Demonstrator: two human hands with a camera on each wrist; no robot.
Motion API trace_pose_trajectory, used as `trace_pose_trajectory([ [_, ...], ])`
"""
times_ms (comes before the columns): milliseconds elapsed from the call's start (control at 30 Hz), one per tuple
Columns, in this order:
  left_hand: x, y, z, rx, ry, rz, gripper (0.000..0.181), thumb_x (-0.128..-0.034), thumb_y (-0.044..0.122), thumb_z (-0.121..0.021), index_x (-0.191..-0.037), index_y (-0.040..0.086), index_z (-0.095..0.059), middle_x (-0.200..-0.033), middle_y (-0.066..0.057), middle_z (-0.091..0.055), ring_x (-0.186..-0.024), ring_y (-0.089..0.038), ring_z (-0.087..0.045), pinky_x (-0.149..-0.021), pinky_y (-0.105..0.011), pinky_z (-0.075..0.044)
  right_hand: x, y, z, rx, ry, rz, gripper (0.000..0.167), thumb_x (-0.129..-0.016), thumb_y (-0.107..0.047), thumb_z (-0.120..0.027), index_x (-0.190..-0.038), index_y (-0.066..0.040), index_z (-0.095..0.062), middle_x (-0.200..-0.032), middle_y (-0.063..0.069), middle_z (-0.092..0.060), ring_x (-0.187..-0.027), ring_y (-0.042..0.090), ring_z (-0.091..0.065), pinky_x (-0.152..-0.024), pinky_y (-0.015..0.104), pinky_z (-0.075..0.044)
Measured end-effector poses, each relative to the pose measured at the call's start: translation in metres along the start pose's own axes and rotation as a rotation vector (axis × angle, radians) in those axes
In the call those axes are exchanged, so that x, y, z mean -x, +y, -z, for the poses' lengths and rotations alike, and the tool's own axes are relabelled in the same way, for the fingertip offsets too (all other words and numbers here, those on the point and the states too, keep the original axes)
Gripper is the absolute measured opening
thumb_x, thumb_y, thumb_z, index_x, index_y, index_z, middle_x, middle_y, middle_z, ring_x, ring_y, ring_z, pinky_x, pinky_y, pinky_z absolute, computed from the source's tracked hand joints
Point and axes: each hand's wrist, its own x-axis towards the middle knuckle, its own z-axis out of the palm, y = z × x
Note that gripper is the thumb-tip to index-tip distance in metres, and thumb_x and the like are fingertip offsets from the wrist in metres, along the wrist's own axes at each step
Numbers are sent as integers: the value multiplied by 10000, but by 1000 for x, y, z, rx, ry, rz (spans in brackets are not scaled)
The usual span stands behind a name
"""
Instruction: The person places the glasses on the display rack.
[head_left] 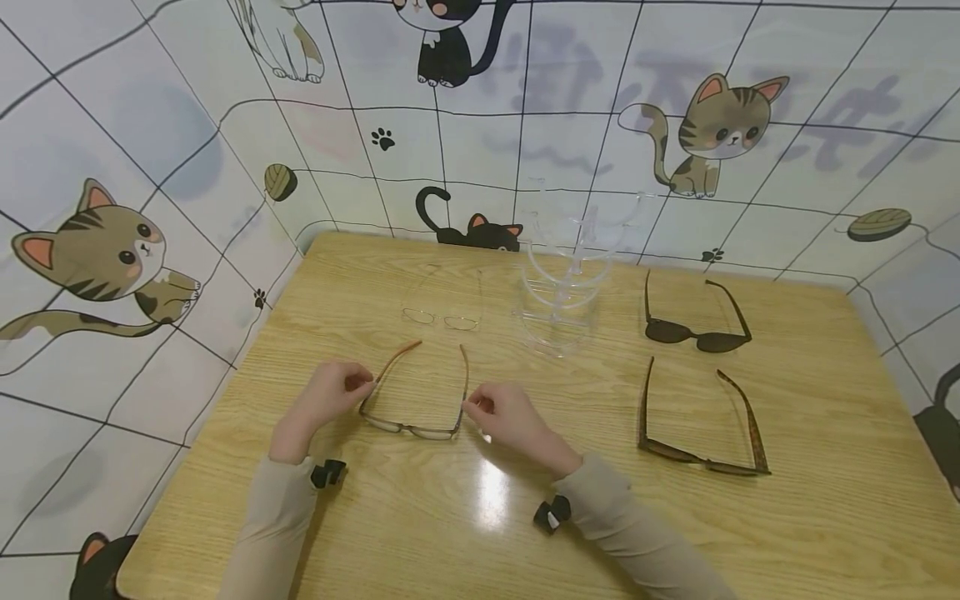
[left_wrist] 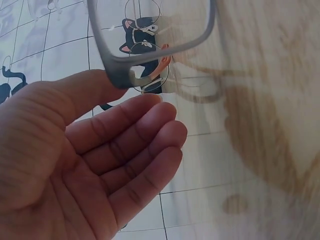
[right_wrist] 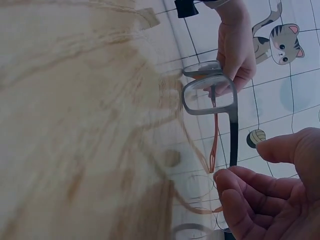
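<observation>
A pair of eyeglasses [head_left: 407,428] with dark rims and orange-brown temple tips stands unfolded on the wooden table, lenses toward me. At its left temple is my left hand [head_left: 330,396]; the left wrist view shows the thumb against the frame's corner, the other fingers loosely bent and a little apart from it. My right hand [head_left: 513,417] is beside the right temple. Seen from the right wrist, its fingertips [right_wrist: 225,177] are close to or touching that dark temple [right_wrist: 234,140], while the thumb stays apart from them.
Thin wire-rimmed glasses [head_left: 439,319] lie behind. A clear tiered display stand [head_left: 558,312] is at the back middle. Dark sunglasses [head_left: 670,332] and brown tortoiseshell sunglasses [head_left: 678,454] lie unfolded at the right. A cat-patterned cloth [head_left: 585,150] rises behind the table [head_left: 817,400].
</observation>
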Motion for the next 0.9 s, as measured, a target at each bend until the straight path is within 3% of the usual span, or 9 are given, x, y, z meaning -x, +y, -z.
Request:
trace_pose_trajectory([
  [167, 0, -3, -2, 12, 0, -16, 42, -826, -4, -675, -828, -37, -700, -747, -60, -644, -643, -125, -547, -561, -245, -461, -1, 0, -5, -28, -30, -19, 141, -892, -111, -630, -817, -6, -687, -626, 41, -626, -449, 20, -488, -446, 182, -431],
  [367, -1, -4, -4, 25, -11, -14, 52, -830, -9, -662, -826, -44, -700, -705, -51, -640, -611, -113, -535, -526, -226, -449, -3, 2, -9, -14, -67, -40, 171, -898, -125, -628, -769, -33, -692, -575, -23, -576, -448, 20, -461, -435, 175, -390],
  [567, 1, -4, -4, 56, -19, 37, 91, -843, 25, -662, -862, -53, -703, -722, -67, -659, -600, -105, -549, -514, -216, -453, -3, 1, -8, -67, -114, -81, 205, -905, -136, -618, -752, -23, -695, -553, 5, -564, -453, 32, -446, -440, 169, -379],
  [733, 3, -6, -4, 115, -47, 98, 135, -867, 59, -654, -916, -58, -699, -659, -31, -633, -501, -94, -497, -451, -217, -424, -4, 1, -8, -160, -159, -174, 227, -911, -140, -608, -749, -6, -692, -574, 65, -609, -453, 59, -490, -429, 170, -397],
  [900, 4, -7, -4, 213, -81, 162, 169, -882, 74, -643, -949, -74, -690, -662, -56, -648, -509, -138, -540, -460, -240, -464, -3, 0, -8, -236, -183, -273, 249, -914, -151, -603, -732, 1, -678, -569, 43, -611, -456, 76, -508, -432, 184, -422],
])
